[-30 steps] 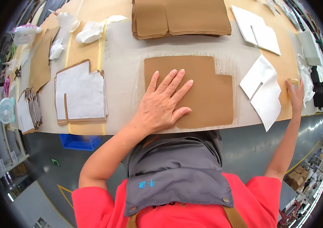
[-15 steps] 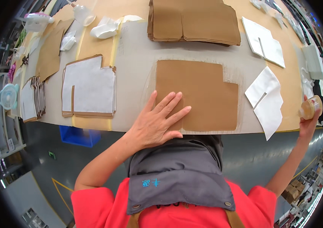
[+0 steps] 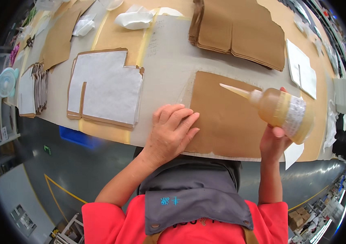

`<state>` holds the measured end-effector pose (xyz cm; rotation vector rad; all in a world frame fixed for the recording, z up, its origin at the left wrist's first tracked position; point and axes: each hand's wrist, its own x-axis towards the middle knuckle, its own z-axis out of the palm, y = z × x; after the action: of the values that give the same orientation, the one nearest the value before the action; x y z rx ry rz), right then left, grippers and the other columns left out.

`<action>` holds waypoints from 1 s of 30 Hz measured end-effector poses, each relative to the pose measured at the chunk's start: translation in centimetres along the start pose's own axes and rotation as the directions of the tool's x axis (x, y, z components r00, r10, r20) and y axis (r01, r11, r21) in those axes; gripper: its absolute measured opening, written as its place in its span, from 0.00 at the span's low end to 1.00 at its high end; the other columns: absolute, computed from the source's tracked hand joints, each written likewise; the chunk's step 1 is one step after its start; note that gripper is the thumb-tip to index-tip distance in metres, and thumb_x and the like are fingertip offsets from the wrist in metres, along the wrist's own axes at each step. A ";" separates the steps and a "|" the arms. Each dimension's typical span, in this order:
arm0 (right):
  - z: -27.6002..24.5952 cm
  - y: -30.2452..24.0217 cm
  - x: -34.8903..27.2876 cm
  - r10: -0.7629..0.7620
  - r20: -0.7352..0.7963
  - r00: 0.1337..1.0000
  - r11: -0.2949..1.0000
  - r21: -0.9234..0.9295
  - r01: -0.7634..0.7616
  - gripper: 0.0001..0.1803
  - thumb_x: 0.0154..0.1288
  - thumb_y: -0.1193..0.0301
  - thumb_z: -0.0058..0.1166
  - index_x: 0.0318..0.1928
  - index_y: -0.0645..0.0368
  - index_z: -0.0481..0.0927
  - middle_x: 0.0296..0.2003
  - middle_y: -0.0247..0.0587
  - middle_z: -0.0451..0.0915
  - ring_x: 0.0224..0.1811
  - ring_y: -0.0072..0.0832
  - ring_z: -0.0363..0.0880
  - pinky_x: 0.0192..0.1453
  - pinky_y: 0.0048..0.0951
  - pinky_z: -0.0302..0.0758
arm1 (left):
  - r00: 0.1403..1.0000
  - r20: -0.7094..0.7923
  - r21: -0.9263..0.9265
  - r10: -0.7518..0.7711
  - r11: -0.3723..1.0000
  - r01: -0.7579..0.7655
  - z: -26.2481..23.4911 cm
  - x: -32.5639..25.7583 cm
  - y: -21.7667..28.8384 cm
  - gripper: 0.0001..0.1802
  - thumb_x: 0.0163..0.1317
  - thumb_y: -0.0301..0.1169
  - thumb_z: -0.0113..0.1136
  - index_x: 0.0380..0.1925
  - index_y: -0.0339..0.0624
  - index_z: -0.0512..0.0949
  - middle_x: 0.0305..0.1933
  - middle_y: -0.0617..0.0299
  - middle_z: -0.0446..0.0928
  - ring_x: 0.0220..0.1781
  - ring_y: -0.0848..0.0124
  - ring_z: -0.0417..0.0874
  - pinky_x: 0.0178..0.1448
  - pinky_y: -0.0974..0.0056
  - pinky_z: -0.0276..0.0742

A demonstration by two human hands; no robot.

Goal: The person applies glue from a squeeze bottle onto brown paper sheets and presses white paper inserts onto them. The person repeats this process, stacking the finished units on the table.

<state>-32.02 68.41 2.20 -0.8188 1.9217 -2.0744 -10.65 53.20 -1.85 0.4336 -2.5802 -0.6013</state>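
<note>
A brown sheet (image 3: 226,122) with a small slit in its near edge lies on the grey table covering in front of me. At its left edge rests my left hand (image 3: 173,132), fingers slightly bent and apart, holding nothing. My right hand (image 3: 276,142) is closed around a squeeze bottle (image 3: 289,114) with amber contents and a white label. Tilted over the sheet's right part, the bottle points its tapered nozzle (image 3: 234,90) to the left. The bottle and my hand hide that side of the sheet. Whether the nozzle tip touches it, I cannot tell.
A stack of brown sheets (image 3: 238,32) lies beyond. On the left sit white pieces on brown ones (image 3: 104,87) and an upright-looking bundle (image 3: 34,89). White notched pieces (image 3: 302,71) lie to the right. Below the table's left edge is a blue bin (image 3: 77,136).
My right hand has brought the bottle from the far right to over the brown sheet and tilted it. My left hand has drawn in its fingers at the sheet's left edge. The view has shifted.
</note>
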 end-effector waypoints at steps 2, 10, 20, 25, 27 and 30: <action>1.4 0.9 0.2 -0.048 0.069 0.996 0.998 -0.047 0.052 0.64 0.45 0.38 0.71 0.73 0.57 0.51 0.66 0.52 0.68 0.70 0.46 0.67 0.72 0.47 0.69 | 1.000 -0.005 -0.003 -0.004 1.000 0.004 0.0 0.0 0.0 0.22 0.54 0.33 0.72 0.50 0.44 0.82 0.53 0.63 0.76 0.60 0.62 0.73 0.64 0.54 0.65; 2.8 3.8 1.2 -0.229 0.297 0.927 0.919 -0.249 0.307 0.70 0.31 0.32 0.73 0.67 0.62 0.55 0.61 0.50 0.73 0.62 0.44 0.77 0.67 0.43 0.73 | 0.999 0.017 -0.057 -0.028 0.998 0.029 -0.1 0.0 -0.2 0.22 0.55 0.33 0.71 0.51 0.43 0.83 0.54 0.63 0.76 0.61 0.62 0.73 0.65 0.53 0.65; 3.2 4.5 1.8 -0.367 0.432 0.823 0.835 -0.237 0.497 0.59 0.31 0.39 0.81 0.56 0.59 0.59 0.57 0.54 0.78 0.58 0.42 0.81 0.59 0.37 0.79 | 0.998 0.042 -0.066 -0.040 0.997 0.043 -0.1 0.0 -0.4 0.22 0.56 0.33 0.70 0.52 0.43 0.82 0.54 0.63 0.76 0.62 0.62 0.73 0.67 0.52 0.64; 2.2 3.4 1.4 -0.286 0.474 0.833 0.831 -0.309 0.462 0.59 0.32 0.43 0.83 0.56 0.55 0.57 0.58 0.58 0.76 0.58 0.44 0.80 0.59 0.37 0.79 | 0.998 0.039 -0.074 -0.044 0.996 0.047 -0.3 0.0 -0.2 0.22 0.55 0.31 0.70 0.52 0.43 0.82 0.57 0.61 0.74 0.62 0.61 0.73 0.67 0.53 0.64; 1.6 3.6 1.3 -0.307 0.466 0.830 0.830 -0.296 0.473 0.59 0.32 0.42 0.83 0.56 0.54 0.56 0.58 0.58 0.76 0.58 0.45 0.80 0.59 0.37 0.78 | 0.998 0.039 -0.080 -0.043 0.996 0.046 -0.2 -0.1 -0.2 0.22 0.55 0.30 0.70 0.52 0.43 0.82 0.58 0.60 0.73 0.63 0.61 0.72 0.66 0.53 0.64; 0.6 3.9 1.2 -0.326 0.448 0.832 0.818 -0.307 0.486 0.59 0.34 0.42 0.82 0.57 0.54 0.56 0.58 0.58 0.75 0.59 0.46 0.79 0.60 0.38 0.78 | 0.998 0.049 -0.076 -0.039 0.996 0.042 -0.3 0.0 -0.2 0.22 0.55 0.30 0.70 0.52 0.42 0.82 0.57 0.60 0.73 0.63 0.61 0.72 0.66 0.54 0.64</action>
<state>-33.54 66.77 -1.23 -1.7351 2.1097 -1.5263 -10.48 52.88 -1.66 0.4521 -2.5878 -0.7313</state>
